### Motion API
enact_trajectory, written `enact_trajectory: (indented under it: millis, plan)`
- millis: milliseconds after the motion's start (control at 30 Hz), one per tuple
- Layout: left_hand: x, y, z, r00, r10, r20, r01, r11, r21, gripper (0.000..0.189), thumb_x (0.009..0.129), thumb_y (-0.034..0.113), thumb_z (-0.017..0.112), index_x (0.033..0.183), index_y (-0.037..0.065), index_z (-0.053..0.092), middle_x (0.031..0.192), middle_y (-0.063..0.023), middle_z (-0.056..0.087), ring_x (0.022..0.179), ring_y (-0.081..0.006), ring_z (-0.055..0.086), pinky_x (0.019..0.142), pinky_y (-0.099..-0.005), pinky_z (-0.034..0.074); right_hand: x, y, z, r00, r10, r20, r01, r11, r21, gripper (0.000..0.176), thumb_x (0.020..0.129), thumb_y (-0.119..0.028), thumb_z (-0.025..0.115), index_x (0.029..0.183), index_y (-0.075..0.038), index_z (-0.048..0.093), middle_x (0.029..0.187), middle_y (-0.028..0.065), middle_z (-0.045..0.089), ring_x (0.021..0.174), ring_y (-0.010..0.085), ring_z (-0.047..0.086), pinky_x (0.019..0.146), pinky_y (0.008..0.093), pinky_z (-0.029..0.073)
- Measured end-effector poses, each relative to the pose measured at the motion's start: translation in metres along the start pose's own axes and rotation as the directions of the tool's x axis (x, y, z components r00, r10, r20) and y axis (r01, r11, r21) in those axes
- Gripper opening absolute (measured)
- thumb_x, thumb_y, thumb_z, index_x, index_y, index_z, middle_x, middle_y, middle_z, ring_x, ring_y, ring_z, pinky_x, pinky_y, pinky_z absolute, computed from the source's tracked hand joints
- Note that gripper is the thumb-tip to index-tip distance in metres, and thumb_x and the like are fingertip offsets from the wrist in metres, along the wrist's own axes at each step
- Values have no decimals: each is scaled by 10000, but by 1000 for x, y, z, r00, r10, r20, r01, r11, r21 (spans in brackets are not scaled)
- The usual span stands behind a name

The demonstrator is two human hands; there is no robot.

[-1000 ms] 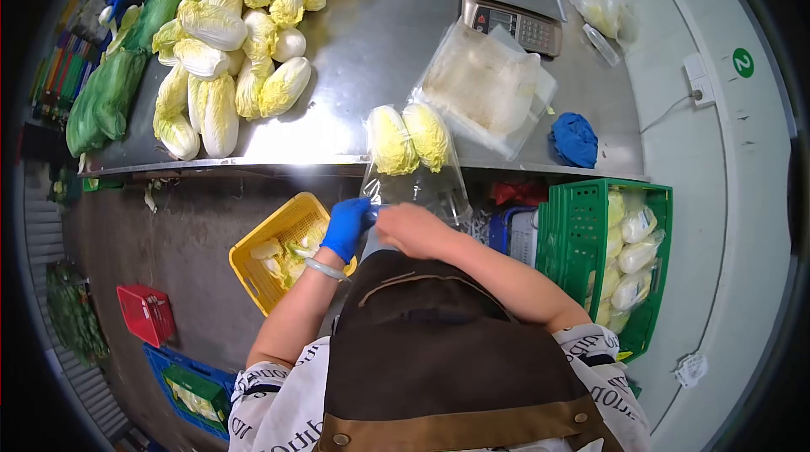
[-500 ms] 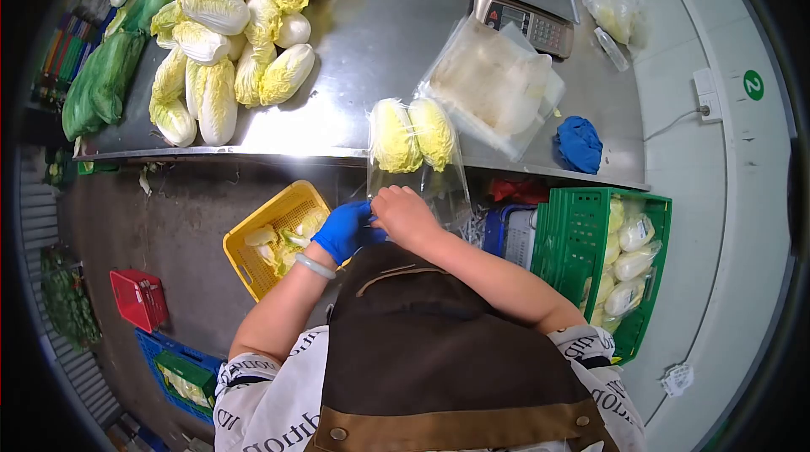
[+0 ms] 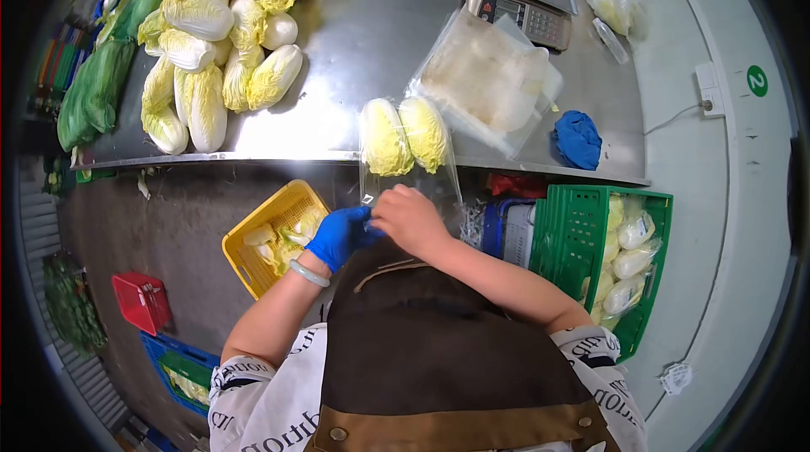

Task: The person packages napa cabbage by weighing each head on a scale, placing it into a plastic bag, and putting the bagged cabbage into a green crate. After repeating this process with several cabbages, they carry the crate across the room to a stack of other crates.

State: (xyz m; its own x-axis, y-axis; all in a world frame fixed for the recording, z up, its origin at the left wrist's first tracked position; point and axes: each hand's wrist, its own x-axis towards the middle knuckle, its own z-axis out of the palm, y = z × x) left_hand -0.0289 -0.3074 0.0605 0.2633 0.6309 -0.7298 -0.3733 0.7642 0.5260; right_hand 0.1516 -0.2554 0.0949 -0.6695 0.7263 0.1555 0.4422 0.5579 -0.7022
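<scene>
The left grip [image 3: 337, 235], in a blue glove, and the bare right grip [image 3: 409, 220] met side by side, both pinching the open end of the clear bag [image 3: 419, 179]. The bag ran away from them onto the edge of the steel surface [image 3: 337, 38]. Two cabbages [image 3: 386, 138] lay inside it, just beyond the fingers. A yellow basket [image 3: 242, 262] sat beside and below the left grip. A green crate [image 3: 574, 228] stood out past the right grip.

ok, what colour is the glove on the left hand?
Blue. The glove covers the left hand, which pinches the bag. Head view shows it best.
</scene>
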Motion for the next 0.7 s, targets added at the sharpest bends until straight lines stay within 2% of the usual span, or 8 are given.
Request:
enact_trajectory:
  millis: [200, 300, 400, 467, 500, 600, 667, 700]
  plan:
    - [-13, 3, 3, 968, 224, 114, -251, 832, 495, 247, 962, 130, 450, 1068, -25, 610, 949, -72, 647, 932, -175, 626, 851, -323, 510, 6, 9, 19, 962, -114, 248, 142, 985, -97, 136, 779, -159, 653, 842, -52, 598, 857, 84, 557, 880, 253, 540, 779, 378, 423]
    - [1, -2, -6, 994, -8, -107, 3, 999, -51, 280, 971, 160, 440, 1063, -36, 617, 989, -96, 668, 959, -172, 618, 877, -307, 484, -14, 10, -8, 926, -223, 303, 240, 971, -19, 115, 806, -149, 620, 857, -53, 582, 880, 92, 555, 896, 260, 544, 789, 382, 425]
    - [-6, 7, -12, 983, 174, 65, -185, 944, 272, 307, 973, 190, 444, 1067, -44, 619, 1034, -129, 681, 970, -164, 611, 910, -298, 452, -107, 43, -50, 952, 35, 303, 24, 982, -189, 125, 838, -175, 569, 859, -52, 579, 908, 93, 564, 926, 264, 546, 834, 376, 426]
    - [-12, 20, -10, 987, 141, 80, -162, 888, 431, 328, 973, 191, 449, 1112, -62, 605, 1053, -148, 682, 1005, -168, 606, 941, -291, 427, -229, 108, -47, 738, 283, 613, 86, 861, -501, 152, 871, -155, 530, 958, -65, 617, 944, 97, 602, 946, 268, 586, 845, 412, 453]
    - [-14, 24, -12, 985, 118, 126, -165, 865, 474, 342, 973, 191, 448, 1141, -68, 594, 1051, -140, 684, 1024, -175, 606, 947, -293, 425, -303, 128, -42, 475, 613, 631, -279, 786, -552, 216, 836, -111, 531, 1023, -60, 625, 1033, 123, 628, 1015, 270, 605, 892, 410, 470]
    - [-6, 27, -33, 969, 245, 20, -220, 827, 517, 406, 933, 197, 540, 1270, -28, 522, 1141, -150, 648, 1052, -267, 606, 970, -305, 409, -287, 115, -57, 105, 625, 774, -258, 768, -586, 327, 809, -104, 541, 1124, -50, 610, 1131, 165, 621, 1069, 287, 602, 941, 408, 466]
    - [13, 9, -44, 726, 684, -77, -322, 436, 841, 465, 893, 188, 600, 1316, 24, 499, 1230, -160, 601, 1100, -319, 576, 993, -334, 396, -218, 104, -65, 830, 470, 300, -291, 825, -485, 464, 789, -73, 587, 1250, -54, 535, 1239, 199, 547, 1139, 353, 532, 986, 438, 420]
    - [10, 24, -28, 603, 787, 132, -281, 55, 958, 570, 813, 156, 675, 1346, 104, 482, 1341, -154, 507, 1194, -343, 499, 1027, -389, 367, -156, 83, -80, 916, 400, 34, -324, 787, -525, 415, 795, -71, 566, 1210, -75, 549, 1333, 133, 477, 1253, 316, 431, 1033, 442, 369]
